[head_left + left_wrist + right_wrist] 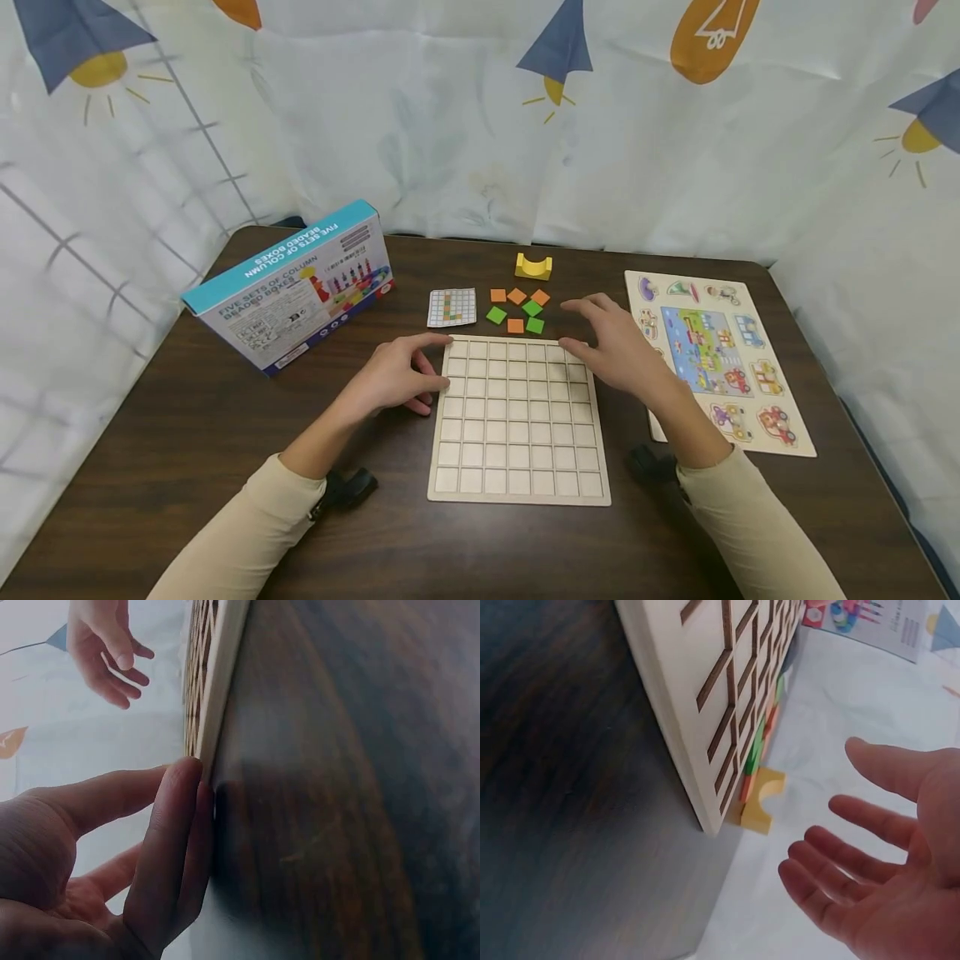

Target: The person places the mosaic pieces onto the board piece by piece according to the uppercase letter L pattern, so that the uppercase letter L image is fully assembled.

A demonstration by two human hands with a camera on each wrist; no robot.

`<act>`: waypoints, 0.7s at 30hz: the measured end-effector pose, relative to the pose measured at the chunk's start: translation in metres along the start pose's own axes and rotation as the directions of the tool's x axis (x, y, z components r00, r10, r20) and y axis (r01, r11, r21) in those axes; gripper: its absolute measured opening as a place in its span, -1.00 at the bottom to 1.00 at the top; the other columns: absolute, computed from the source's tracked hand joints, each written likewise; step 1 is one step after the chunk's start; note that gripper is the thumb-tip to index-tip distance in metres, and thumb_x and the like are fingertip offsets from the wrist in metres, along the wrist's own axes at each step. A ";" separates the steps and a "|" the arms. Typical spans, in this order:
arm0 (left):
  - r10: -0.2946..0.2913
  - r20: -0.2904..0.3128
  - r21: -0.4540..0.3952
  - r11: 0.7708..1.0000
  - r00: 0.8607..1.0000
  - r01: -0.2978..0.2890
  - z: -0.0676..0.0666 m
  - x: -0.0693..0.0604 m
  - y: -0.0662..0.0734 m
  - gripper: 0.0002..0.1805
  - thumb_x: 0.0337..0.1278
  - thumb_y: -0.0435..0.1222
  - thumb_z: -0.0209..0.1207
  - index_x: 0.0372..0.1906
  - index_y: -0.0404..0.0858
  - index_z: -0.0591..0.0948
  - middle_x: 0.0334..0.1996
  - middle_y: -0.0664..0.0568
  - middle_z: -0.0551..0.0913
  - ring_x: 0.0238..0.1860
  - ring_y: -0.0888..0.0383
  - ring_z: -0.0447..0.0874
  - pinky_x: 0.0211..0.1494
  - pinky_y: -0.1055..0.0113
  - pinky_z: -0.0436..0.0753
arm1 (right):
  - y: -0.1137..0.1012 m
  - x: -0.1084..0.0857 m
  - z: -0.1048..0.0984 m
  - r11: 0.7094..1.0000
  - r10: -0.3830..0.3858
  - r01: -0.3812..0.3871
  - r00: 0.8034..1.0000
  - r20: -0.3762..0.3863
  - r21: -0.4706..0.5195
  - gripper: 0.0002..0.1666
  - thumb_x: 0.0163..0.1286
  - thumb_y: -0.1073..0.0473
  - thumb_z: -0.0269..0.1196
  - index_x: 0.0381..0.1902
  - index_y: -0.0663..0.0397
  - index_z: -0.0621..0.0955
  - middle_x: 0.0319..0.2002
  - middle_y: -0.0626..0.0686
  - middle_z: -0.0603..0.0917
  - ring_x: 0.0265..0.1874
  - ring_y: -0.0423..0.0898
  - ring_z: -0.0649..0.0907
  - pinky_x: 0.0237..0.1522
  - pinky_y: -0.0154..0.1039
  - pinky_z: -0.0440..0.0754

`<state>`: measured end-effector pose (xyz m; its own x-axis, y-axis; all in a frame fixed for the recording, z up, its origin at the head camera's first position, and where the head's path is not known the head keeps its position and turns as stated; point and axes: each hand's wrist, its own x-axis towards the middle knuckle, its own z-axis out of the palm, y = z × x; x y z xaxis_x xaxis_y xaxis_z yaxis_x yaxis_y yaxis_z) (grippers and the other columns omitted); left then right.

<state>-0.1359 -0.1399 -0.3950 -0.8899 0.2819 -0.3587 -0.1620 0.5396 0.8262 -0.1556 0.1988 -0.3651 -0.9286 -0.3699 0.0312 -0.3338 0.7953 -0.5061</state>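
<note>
A pale wooden grid board (pixel 519 417) with square recesses lies flat in the middle of the table. My left hand (pixel 401 372) is at its upper left corner, index finger and thumb apart along the edge. In the left wrist view the left hand's fingertips (pixel 182 771) touch the board's side. Above the board's upper right corner hovers my right hand (pixel 618 346), fingers extended; the right wrist view shows that hand (pixel 885 855) holding nothing. Loose orange tiles (pixel 515 326) and green tiles (pixel 496 315) lie just behind the board.
A patterned grid card (pixel 452 308) lies left of the tiles, and a yellow curved block (pixel 533 267) stands behind them. A large box (pixel 300 287) stands at the left. A picture puzzle board (pixel 783 417) lies at the right, partly beneath the right forearm. A white curtain (pixel 450 125) hangs behind the table.
</note>
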 end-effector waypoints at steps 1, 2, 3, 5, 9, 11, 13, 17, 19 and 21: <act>-0.003 -0.002 -0.004 1.000 1.000 0.003 0.000 0.001 -0.001 -0.26 0.19 -0.35 0.43 0.48 -0.04 0.48 -0.23 -0.16 0.63 -0.49 0.06 0.75 -0.42 0.14 0.87 | 0.000 0.002 0.000 1.000 -0.001 0.001 1.000 0.008 0.000 -0.35 0.49 0.07 0.34 0.45 0.16 0.48 0.33 0.26 0.48 0.31 0.29 0.53 0.33 0.30 0.57; -0.003 -0.003 -0.006 1.000 1.000 0.003 0.000 0.002 -0.001 -0.26 0.19 -0.36 0.43 0.48 -0.05 0.48 -0.23 -0.16 0.64 -0.50 0.07 0.76 -0.42 0.15 0.87 | -0.001 0.003 0.001 1.000 -0.003 0.003 1.000 0.015 -0.001 -0.35 0.49 0.07 0.34 0.44 0.15 0.48 0.34 0.25 0.48 0.32 0.30 0.53 0.34 0.30 0.56; -0.007 -0.007 -0.007 1.000 1.000 0.007 0.001 0.003 -0.001 -0.26 0.18 -0.37 0.43 0.48 -0.05 0.48 -0.24 -0.16 0.64 -0.50 0.07 0.76 -0.42 0.16 0.87 | -0.002 0.004 0.001 1.000 -0.006 0.006 1.000 0.020 0.000 -0.35 0.49 0.07 0.34 0.44 0.15 0.49 0.35 0.25 0.48 0.33 0.30 0.52 0.34 0.30 0.56; -0.011 -0.014 -0.011 1.000 1.000 0.010 0.002 0.005 0.000 -0.25 0.16 -0.38 0.44 0.47 -0.06 0.49 -0.26 -0.16 0.65 -0.52 0.08 0.77 -0.42 0.17 0.87 | -0.003 0.007 0.001 1.000 -0.014 0.014 0.999 0.029 0.006 -0.37 0.48 0.08 0.35 0.43 0.15 0.50 0.35 0.24 0.48 0.34 0.31 0.51 0.36 0.31 0.54; -0.012 -0.025 0.001 1.000 1.000 0.012 0.003 0.006 0.001 -0.24 0.12 -0.39 0.47 0.45 -0.06 0.51 -0.27 -0.16 0.64 -0.53 0.09 0.78 -0.43 0.18 0.86 | -0.006 0.012 0.003 0.999 -0.034 0.033 0.999 0.042 0.023 -0.40 0.47 0.09 0.36 0.38 0.16 0.54 0.34 0.23 0.50 0.36 0.29 0.52 0.38 0.30 0.54; -0.010 -0.027 0.013 1.000 1.000 0.010 0.005 0.006 0.001 -0.23 0.11 -0.39 0.48 0.45 -0.07 0.51 -0.28 -0.16 0.63 -0.54 0.10 0.78 -0.43 0.19 0.86 | -0.007 0.014 0.004 0.999 -0.042 0.041 0.998 0.046 0.029 -0.42 0.46 0.10 0.37 0.36 0.17 0.56 0.32 0.22 0.52 0.35 0.28 0.53 0.37 0.28 0.55; -0.010 -0.030 0.023 1.000 0.999 0.010 0.006 0.006 0.002 -0.22 0.09 -0.40 0.49 0.45 -0.08 0.51 -0.28 -0.16 0.62 -0.55 0.11 0.77 -0.44 0.19 0.86 | -0.007 0.016 0.005 0.998 -0.051 0.049 0.997 0.052 0.028 -0.43 0.46 0.10 0.37 0.35 0.18 0.57 0.30 0.22 0.54 0.34 0.28 0.54 0.37 0.28 0.56; -0.009 -0.035 0.025 1.000 0.999 0.009 0.008 0.006 0.003 -0.19 0.05 -0.44 0.50 0.46 -0.10 0.51 -0.28 -0.17 0.61 -0.57 0.11 0.78 -0.45 0.19 0.86 | -0.007 0.022 0.008 0.997 -0.072 0.071 0.996 0.055 0.021 -0.45 0.43 0.14 0.39 0.31 0.20 0.59 0.24 0.23 0.59 0.25 0.25 0.60 0.29 0.24 0.63; -0.008 -0.039 0.023 1.000 0.999 0.008 0.009 0.006 0.003 -0.18 0.03 -0.45 0.50 0.46 -0.10 0.51 -0.28 -0.17 0.61 -0.58 0.11 0.78 -0.45 0.18 0.86 | -0.006 0.026 0.009 0.997 -0.075 0.074 0.996 0.057 0.021 -0.47 0.41 0.16 0.41 0.27 0.21 0.62 0.19 0.23 0.63 0.17 0.22 0.63 0.21 0.19 0.67; -0.004 -0.042 0.028 1.000 0.999 0.005 0.009 0.006 0.004 -0.17 0.03 -0.46 0.50 0.46 -0.11 0.50 -0.29 -0.17 0.61 -0.59 0.12 0.77 -0.45 0.19 0.86 | -0.006 0.031 0.011 0.998 -0.063 0.061 0.996 0.063 0.026 -0.50 0.38 0.19 0.43 0.24 0.22 0.63 0.13 0.22 0.66 0.09 0.18 0.65 0.12 0.13 0.70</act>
<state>-0.1382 -0.1290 -0.3982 -0.9066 0.2460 -0.3429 -0.1543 0.5630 0.8119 -0.1805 0.1776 -0.3704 -0.8937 -0.4486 0.0089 -0.3858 0.7583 -0.5255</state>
